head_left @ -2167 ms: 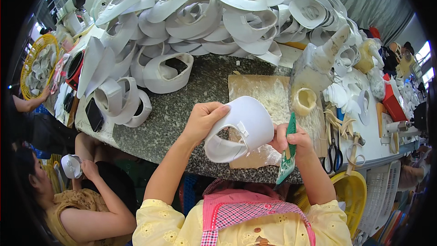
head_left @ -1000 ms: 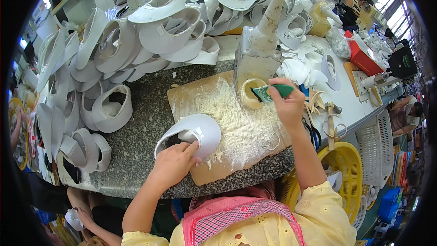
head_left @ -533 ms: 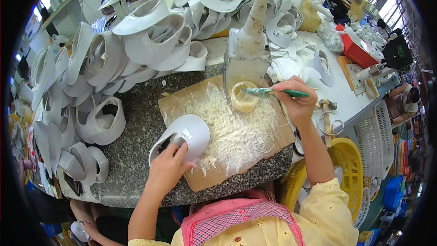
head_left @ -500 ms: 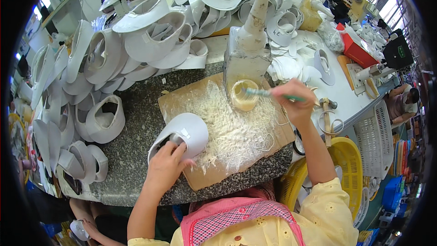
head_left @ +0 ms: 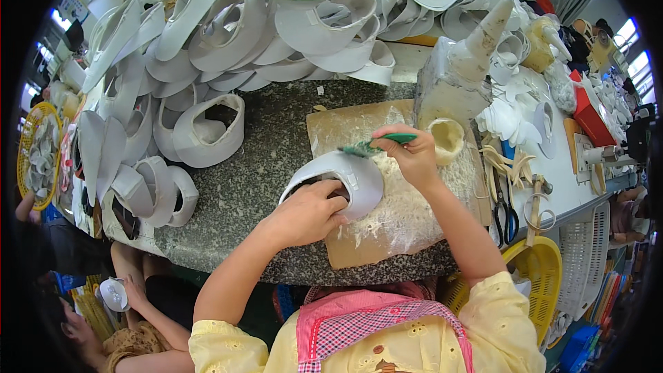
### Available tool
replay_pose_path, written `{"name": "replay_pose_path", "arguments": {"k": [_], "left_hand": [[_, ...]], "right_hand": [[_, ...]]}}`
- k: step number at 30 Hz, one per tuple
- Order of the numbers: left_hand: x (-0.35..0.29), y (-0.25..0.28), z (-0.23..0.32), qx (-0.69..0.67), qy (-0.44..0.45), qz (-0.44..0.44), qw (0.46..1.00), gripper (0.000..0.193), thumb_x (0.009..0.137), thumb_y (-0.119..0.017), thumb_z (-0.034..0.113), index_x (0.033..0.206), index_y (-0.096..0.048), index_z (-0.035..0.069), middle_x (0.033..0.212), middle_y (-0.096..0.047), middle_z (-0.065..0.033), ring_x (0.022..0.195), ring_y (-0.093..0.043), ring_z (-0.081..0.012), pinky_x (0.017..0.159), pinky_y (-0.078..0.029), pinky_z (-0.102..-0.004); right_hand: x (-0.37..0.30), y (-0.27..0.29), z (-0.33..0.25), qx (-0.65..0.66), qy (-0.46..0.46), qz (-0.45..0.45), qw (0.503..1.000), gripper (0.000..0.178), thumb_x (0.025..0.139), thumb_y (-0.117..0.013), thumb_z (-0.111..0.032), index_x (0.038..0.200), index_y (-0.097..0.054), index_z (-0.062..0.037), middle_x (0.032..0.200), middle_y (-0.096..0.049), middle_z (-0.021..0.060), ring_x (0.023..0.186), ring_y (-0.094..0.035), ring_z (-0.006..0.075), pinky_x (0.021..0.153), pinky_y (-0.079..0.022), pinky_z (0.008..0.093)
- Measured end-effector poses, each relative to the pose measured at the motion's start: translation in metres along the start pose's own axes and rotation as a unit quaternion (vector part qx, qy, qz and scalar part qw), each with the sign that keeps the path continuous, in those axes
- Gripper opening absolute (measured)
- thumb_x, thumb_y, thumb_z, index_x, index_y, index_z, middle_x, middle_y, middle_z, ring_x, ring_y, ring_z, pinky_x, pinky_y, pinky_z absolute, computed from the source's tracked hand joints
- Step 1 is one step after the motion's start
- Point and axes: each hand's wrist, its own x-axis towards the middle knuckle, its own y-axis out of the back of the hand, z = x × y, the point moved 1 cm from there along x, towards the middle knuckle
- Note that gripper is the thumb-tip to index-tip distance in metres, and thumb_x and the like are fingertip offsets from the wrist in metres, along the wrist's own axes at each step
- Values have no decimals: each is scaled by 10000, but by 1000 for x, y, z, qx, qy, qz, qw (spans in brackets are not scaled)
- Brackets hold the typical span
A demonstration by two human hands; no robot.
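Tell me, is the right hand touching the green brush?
Touching. The head view shows the right hand gripping the green brush by its handle.

A flat brown sheet [head_left: 356, 254] lies on the speckled grey stone table [head_left: 266, 124], with crumbly cream powder [head_left: 407, 214] on top. A curved white visor [head_left: 369, 183] sits over the sheet's left edge, the left hand [head_left: 311, 214] at its hole. Behind and to its right, the right hand [head_left: 411, 159] holds a flat green brush [head_left: 362, 148]. At the sheet's back right is a pointed grey-white block [head_left: 442, 86], with a round cream cup [head_left: 452, 159] in front. To the right are black-handled scissors [head_left: 503, 204], then a wooden-handled hammer [head_left: 534, 211]. A round yellow plastic basket [head_left: 549, 269] is below the table's right front edge. More curved white visors [head_left: 311, 31] pile up behind and left
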Motion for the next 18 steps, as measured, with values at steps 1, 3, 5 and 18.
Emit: {"name": "replay_pose_path", "arguments": {"k": [1, 3, 5, 18], "left_hand": [[-2, 1, -1, -28, 6, -15, 999, 180, 677, -565, 168, 756, -552, 6, 894, -503, -134, 840, -491, -288, 752, -381, -376], [-6, -3, -4, -52, -11, -3, 999, 157, 637, -581, 157, 687, -555, 11, 813, -519, -104, 769, -517, -262, 708, -395, -365], [-7, -4, -6, 2, -19, 31, 999, 140, 630, -585, 154, 669, -558, 22, 771, -521, -86, 756, -517, -248, 672, -403, -351], [-1, 11, 5, 49, 43, -44, 997, 146, 678, -561, 204, 693, -521, 64, 607, -510, -122, 597, -514, -288, 517, -395, -366]], "right_hand": [[-4, 2, -3, 1, -1, -1, 1000, 105, 684, -586, 10, 783, -601, -21, 708, -598, 43, 605, -539, 83, 494, -408, 192], [-17, 11, -11, -67, -19, -158, 985, 101, 690, -585, -8, 788, -601, -24, 670, -598, 31, 582, -537, 76, 530, -430, 197], [-10, 12, -15, -9, -62, -169, 984, 95, 688, -585, -10, 781, -601, -25, 657, -595, 27, 570, -533, 73, 516, -423, 192], [-45, 51, -43, 67, -120, 2, 991, 61, 690, -581, -1, 751, -585, -2, 633, -584, 45, 553, -514, 69, 453, -385, 179]]}}
